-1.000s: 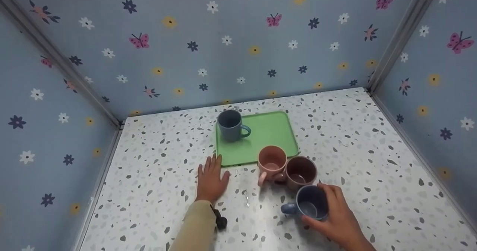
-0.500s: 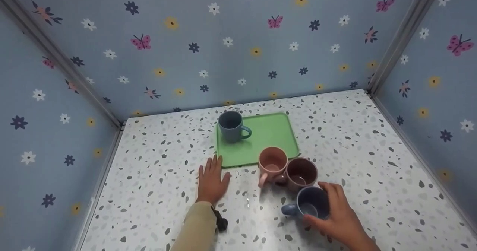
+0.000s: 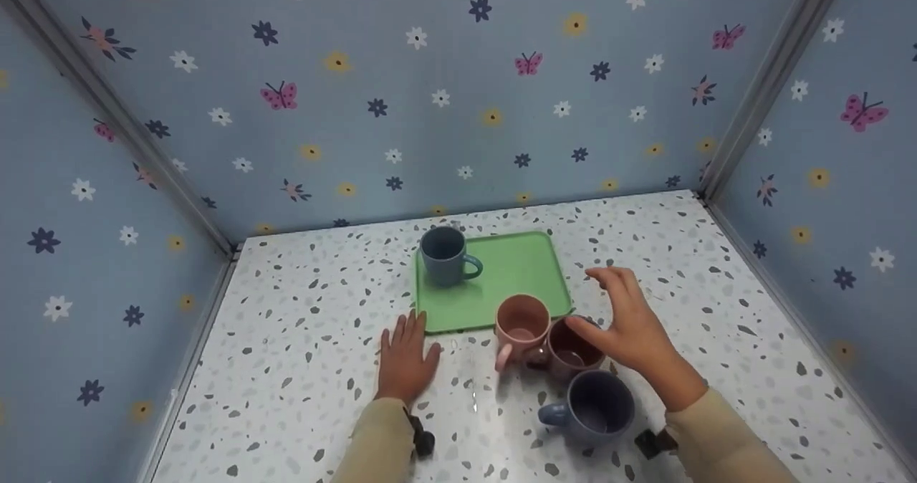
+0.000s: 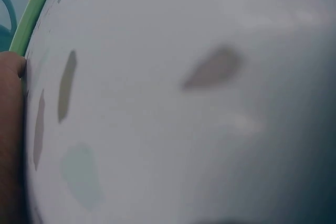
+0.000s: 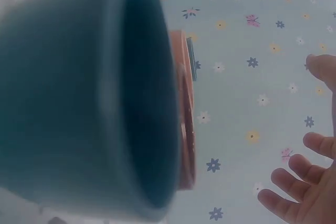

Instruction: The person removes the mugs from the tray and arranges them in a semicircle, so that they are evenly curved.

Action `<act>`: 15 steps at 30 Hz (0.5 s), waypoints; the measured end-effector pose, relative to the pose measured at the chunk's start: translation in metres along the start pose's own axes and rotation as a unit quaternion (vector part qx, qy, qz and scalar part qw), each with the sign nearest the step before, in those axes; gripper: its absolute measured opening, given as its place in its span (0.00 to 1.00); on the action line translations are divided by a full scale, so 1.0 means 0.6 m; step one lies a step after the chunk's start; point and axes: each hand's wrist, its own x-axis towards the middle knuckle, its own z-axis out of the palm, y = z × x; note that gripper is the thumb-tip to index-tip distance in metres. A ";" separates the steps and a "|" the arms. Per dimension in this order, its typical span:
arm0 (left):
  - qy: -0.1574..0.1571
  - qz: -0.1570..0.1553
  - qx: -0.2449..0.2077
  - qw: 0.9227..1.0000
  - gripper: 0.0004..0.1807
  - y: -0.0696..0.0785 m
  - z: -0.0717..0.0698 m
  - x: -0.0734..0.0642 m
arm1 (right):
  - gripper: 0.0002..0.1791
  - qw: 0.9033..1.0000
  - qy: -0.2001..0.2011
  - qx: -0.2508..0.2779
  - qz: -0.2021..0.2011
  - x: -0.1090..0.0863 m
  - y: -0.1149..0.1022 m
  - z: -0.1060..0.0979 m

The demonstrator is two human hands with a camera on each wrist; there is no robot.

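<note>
My left hand (image 3: 407,357) lies flat on the speckled table, its fingertips at the near left corner of the green tray (image 3: 501,282). My right hand (image 3: 634,325) is raised over the brown mug (image 3: 573,357), fingers spread and holding nothing; its thumb overlaps that mug's rim in the head view. Just left of the brown mug stands a pink mug (image 3: 521,325), close by the tray's near edge. Nearest to me is a blue mug (image 3: 598,408), its handle pointing left; it looms large in the right wrist view as a teal mug wall (image 5: 58,98).
A grey-blue mug (image 3: 444,257) stands upright on the tray's left part, handle to the right. Flower-patterned panels (image 3: 458,96) enclose the table (image 3: 301,311) at the back and both sides.
My right hand has let go of the near blue mug and moved up and away, over the brown mug. My left hand stays in place. The head view has tilted slightly upward.
</note>
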 end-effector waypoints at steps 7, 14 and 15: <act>-0.004 0.001 0.009 1.000 0.38 -0.001 0.003 0.001 | 0.41 1.000 -0.025 -0.003 0.001 0.048 0.004 0.007; -0.007 -0.006 0.005 1.000 0.37 0.000 0.000 0.001 | 0.41 0.999 -0.048 0.001 0.021 0.076 -0.001 0.012; -0.007 -0.007 0.004 1.000 0.37 0.001 0.000 0.000 | 0.41 0.998 -0.051 0.002 0.022 0.080 -0.003 0.013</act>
